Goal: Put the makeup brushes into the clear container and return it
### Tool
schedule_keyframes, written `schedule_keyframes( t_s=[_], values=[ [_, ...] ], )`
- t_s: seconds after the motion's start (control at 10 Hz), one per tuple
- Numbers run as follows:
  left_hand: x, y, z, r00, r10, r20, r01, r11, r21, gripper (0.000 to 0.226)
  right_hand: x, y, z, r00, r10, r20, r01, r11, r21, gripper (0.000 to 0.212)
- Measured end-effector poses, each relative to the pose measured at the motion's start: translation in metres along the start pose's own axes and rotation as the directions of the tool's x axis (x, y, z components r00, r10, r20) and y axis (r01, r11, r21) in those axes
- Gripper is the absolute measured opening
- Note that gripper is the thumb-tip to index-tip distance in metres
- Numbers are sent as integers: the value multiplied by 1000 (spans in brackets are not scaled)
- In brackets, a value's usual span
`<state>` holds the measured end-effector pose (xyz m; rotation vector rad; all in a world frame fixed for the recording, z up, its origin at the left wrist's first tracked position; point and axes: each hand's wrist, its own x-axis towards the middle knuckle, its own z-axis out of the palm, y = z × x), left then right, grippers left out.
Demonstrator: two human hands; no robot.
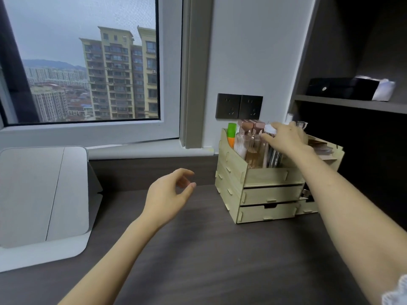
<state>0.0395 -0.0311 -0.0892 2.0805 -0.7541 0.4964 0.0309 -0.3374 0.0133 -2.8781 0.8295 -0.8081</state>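
The right hand is gripping the clear container in the crowded organizer, risking toppling the neighbouring bottles, while the left hand is hovering loosely curled, holding nothing.

window: grey daylight, towers | white wall | dark desk

The box is light wood. The table is dark brown. One bottle is green and orange.
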Motion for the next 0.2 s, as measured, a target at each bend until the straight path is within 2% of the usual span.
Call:
schedule_keyframes(
  t_s=[0.1, 0.2],
  values=[
    [-1, -1, 2, 1000, -18, 20, 18, 1000, 6, 17, -4, -7, -1, 999, 51, 1, -51, 993, -104, 67],
    [1, 2, -2, 1000, -22, -10, 22, 1000, -17, 17, -17, -19, -1, 967, 9, -253, -63, 976, -207, 63]
  ],
)
